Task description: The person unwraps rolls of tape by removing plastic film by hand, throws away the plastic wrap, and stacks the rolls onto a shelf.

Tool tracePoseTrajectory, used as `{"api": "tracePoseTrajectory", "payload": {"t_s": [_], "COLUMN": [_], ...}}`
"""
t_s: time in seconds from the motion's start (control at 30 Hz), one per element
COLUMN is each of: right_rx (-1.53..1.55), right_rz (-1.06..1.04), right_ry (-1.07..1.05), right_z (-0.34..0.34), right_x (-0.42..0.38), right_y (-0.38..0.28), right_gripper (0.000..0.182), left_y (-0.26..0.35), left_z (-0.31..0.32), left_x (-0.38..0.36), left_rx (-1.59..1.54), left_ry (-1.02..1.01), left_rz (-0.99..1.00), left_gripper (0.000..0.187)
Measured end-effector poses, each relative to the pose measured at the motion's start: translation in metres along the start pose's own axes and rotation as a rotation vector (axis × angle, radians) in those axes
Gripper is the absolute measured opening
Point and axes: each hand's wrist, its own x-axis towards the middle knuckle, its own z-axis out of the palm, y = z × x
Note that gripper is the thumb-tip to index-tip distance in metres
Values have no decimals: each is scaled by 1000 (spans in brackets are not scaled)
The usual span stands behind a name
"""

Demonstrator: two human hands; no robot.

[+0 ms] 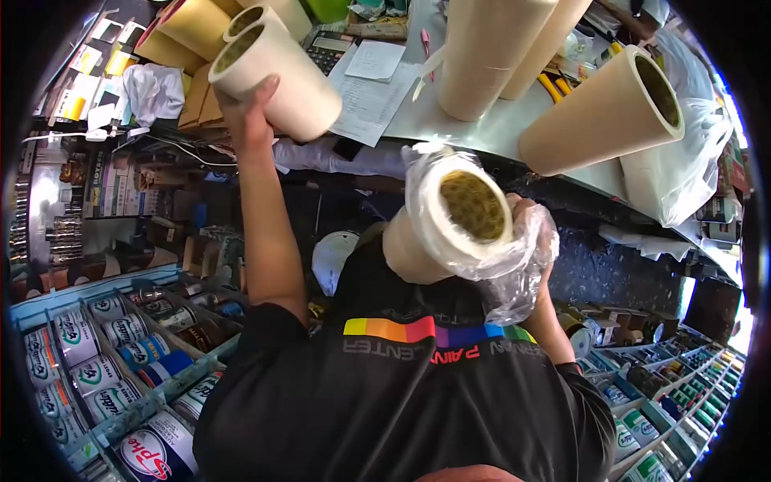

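My left hand is closed around the side of a cream roll that tilts over the counter's front edge. Close to my chest is another cream roll, its open hollow end facing up, with clear plastic wrap bunched around the rim. My right hand grips this roll's far side through the plastic, and the wrap partly hides its fingers. One roll leans at the right of the counter, beside a tall upright roll.
The metal counter carries papers, a calculator, a pink pen and a plastic bag. Paint cans fill shelves at lower left and right. Part of another person's arm shows at upper right.
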Motion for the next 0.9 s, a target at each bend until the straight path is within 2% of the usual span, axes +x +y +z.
{"api": "tracePoseTrajectory", "payload": {"t_s": [0.07, 0.13, 0.2, 0.23, 0.27, 0.33, 0.37, 0.43, 0.47, 0.5, 0.57, 0.63, 0.7, 0.73, 0.77, 0.87, 0.9], "right_rx": [68, -41, -108, -130, -106, -147, -198, -173, -161, -138, -101, -100, -30, -81, -60, -135, -190], "right_rz": [-47, -79, -78, -85, -135, -191, -185, -216, -228, -240, -250, -208, -167, -163, -142, -174, -175], "right_ry": [-138, 61, 138, 219, 413, 105, 275, 140, 167, 219, 257, 135, -39, 40, 76, -1, -29], "right_z": [-1, -8, -11, -11, 6, -18, -24, -41, -50, -60, -62, -33, -29, -8, -3, 8, 8], "right_x": [5, -3, -10, -11, -13, -18, -22, -17, -16, -13, -4, 1, 12, 13, 16, 24, 29], "right_y": [-8, -16, -33, -39, -44, -52, -51, -53, -50, -44, -38, -46, -44, -44, -41, -33, -31], "right_gripper": [33, 29, 30, 32, 22, 38, 42, 45, 43, 40, 35, 36, 37, 31, 29, 16, 15], "left_y": [5, 4, 5, 4, 5, 3, -3, -30, -47, -64, -71, -69, -65, -63, -50, -45, -52], "left_z": [14, 25, 37, 46, 44, 38, 33, 17, 10, 7, 2, -5, -6, -4, -1, -3, -13], "left_x": [13, 20, 26, 24, 28, 33, 32, 20, 12, 4, -4, -14, -19, -21, -24, -29, -28], "left_rx": [5, 33, 88, 100, 164, 290, 393, 601, 706, 531, 583, 696, 533, 451, 578, 462, 631], "left_ry": [9, -52, -175, -92, -84, -70, -40, 16, 40, 127, 161, 161, 138, 123, 99, 69, 70], "left_rz": [68, 156, 285, 331, 327, 309, 280, 362, 399, 295, 191, 140, 176, 194, 183, 142, 164], "left_gripper": [72, 76, 79, 82, 84, 86, 88, 91, 92, 100, 109, 119, 121, 121, 122, 122, 119]}}
